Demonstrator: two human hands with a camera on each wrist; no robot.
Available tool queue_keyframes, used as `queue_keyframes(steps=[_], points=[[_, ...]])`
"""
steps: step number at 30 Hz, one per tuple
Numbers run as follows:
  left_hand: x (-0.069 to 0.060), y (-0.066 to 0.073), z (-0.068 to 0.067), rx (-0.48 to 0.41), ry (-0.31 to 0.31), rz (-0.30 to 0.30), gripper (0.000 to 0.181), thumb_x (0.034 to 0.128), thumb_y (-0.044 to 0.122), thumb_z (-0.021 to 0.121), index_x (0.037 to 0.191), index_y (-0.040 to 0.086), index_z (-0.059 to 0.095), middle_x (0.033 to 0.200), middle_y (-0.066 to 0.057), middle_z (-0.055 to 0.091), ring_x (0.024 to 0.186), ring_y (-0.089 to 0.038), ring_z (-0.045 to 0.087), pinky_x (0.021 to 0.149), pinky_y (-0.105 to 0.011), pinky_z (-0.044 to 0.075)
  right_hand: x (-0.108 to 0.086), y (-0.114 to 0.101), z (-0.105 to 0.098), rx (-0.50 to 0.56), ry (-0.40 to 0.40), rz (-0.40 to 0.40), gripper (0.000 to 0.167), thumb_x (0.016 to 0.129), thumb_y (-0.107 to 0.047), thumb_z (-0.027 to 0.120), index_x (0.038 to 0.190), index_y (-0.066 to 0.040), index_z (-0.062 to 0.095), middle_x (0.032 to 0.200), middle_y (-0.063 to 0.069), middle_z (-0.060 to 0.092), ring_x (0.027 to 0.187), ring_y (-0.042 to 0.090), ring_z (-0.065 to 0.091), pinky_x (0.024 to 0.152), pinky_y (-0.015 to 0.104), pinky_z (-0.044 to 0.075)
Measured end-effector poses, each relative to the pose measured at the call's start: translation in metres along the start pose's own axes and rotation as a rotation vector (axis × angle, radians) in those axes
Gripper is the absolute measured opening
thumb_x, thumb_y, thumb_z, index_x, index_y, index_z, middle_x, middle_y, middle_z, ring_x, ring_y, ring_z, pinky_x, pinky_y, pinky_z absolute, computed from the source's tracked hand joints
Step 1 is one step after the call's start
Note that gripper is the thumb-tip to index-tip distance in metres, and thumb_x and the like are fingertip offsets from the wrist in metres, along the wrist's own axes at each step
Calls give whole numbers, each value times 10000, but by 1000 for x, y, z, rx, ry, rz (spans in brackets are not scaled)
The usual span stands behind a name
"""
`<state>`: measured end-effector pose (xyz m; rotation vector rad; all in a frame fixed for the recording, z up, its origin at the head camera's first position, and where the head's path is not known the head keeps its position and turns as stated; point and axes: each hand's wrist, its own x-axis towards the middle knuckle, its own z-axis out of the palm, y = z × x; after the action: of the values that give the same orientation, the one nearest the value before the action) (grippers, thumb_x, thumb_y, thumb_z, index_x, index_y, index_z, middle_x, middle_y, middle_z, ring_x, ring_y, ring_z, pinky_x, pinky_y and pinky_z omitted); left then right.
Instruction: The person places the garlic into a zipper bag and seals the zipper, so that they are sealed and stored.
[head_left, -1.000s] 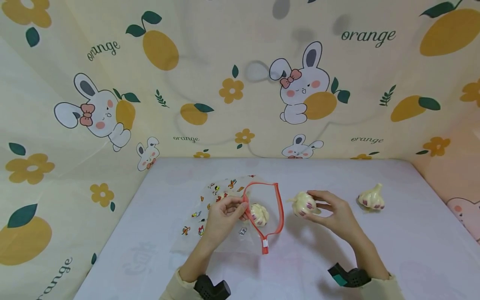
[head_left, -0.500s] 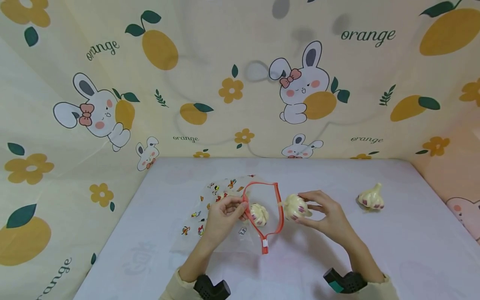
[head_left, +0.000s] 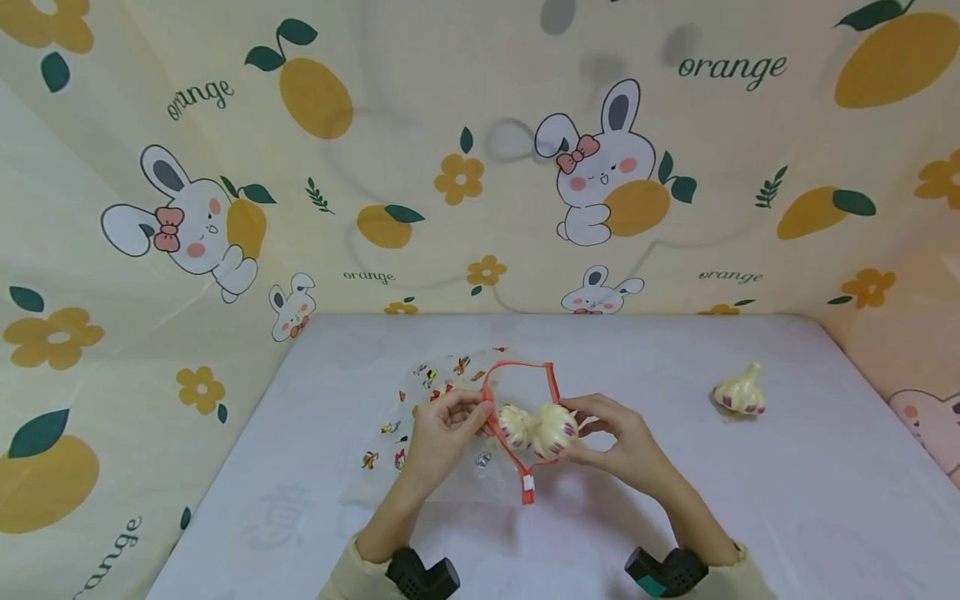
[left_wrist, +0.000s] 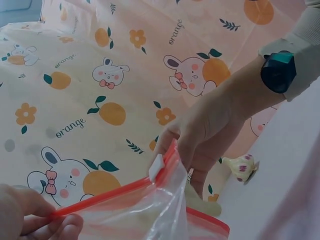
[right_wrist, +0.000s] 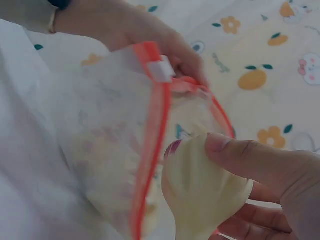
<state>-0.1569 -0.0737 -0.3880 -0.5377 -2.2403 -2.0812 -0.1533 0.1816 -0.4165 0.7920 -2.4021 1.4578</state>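
My left hand (head_left: 442,437) pinches the red zip edge of a clear, cartoon-printed zip bag (head_left: 375,487), whose mouth gapes to the right. Inside, near the opening, lies one garlic bulb (head_left: 513,427). Another garlic bulb (head_left: 553,432) is in my right hand (head_left: 626,446), gripped between thumb and fingers at the bag's mouth, beside the first bulb. In the right wrist view, the thumb presses on the held garlic bulb (right_wrist: 200,185), close to the red zip and its white slider (right_wrist: 161,69). The left wrist view hides most of that bulb behind the bag.
A third garlic bulb (head_left: 739,392) sits on the white table (head_left: 750,492) at the right. Behind the table hangs a cream cloth (head_left: 420,108) printed with rabbits and oranges. Each wrist wears a black camera (head_left: 667,572).
My right hand has moved left with its garlic bulb, from right of the bag to its mouth beside the other bulb. The left hand keeps its hold on the zip edge.
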Motion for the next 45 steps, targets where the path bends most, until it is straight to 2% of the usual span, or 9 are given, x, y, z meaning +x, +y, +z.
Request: queue_keyframes(steps=[4,9,18,26,29,33,35,40,45], points=[[1,0,0,2,5,14,215,925,68,617,1027,-121,633,894,-344,657,658,13,618,631,-200,601,4,-2,10,29,-30,14,544,712,-87,838,1209,-11,631,1111,126,675,937,-59,584,751,244,606],[2,-1,-1,8,21,12,215,920,71,626,1026,-116,639,885,-338,662,655,9,620,632,-199,601,8,-4,18,30,-45,38,518,716,-107,839,1186,-19,641,1083,135,691,857,-5,593,722,240,603],[1,1,-2,13,54,2,200,911,46,628,1023,-119,640,873,-345,665,645,10,617,634,-203,602,17,-9,27,68,-95,172,526,740,-142,827,1202,11,627,1114,182,690,888,37,620,746,231,607],[1,3,-3,-15,70,15,191,913,24,614,1014,-137,629,875,-362,649,641,14,612,630,-211,602,20,-12,33,111,-123,280,427,767,-139,804,1124,9,623,1103,203,683,958,234,697,757,236,618],[2,2,-3,-15,77,22,187,914,19,610,1010,-141,626,867,-365,644,639,11,612,624,-217,602,22,-13,34,126,-116,278,385,789,-145,786,1120,0,656,1083,194,686,926,174,698,738,214,614],[2,3,-4,-14,83,13,189,917,29,611,1010,-135,625,872,-360,646,642,6,617,628,-229,607,24,-13,36,92,-100,255,349,802,-163,774,1108,-14,694,1000,154,693,820,7,628,688,177,585],[2,3,-4,-13,85,5,188,918,33,612,1010,-131,626,878,-357,648,643,6,617,630,-224,607,24,-13,37,79,-88,253,336,806,-149,769,1101,-6,693,959,153,699,789,-30,603,673,168,572],[1,3,-5,-15,85,-6,187,917,35,614,1013,-125,627,885,-354,650,644,4,617,633,-201,600,25,-14,40,87,-72,262,257,837,-120,733,1054,5,677,960,167,721,820,9,648,714,158,576],[1,3,-4,-25,80,-2,190,918,34,613,1013,-130,625,887,-359,648,643,1,619,634,-230,608,24,-13,39,121,-142,222,218,912,-143,649,1078,-7,684,1048,170,719,928,61,678,769,162,577]])
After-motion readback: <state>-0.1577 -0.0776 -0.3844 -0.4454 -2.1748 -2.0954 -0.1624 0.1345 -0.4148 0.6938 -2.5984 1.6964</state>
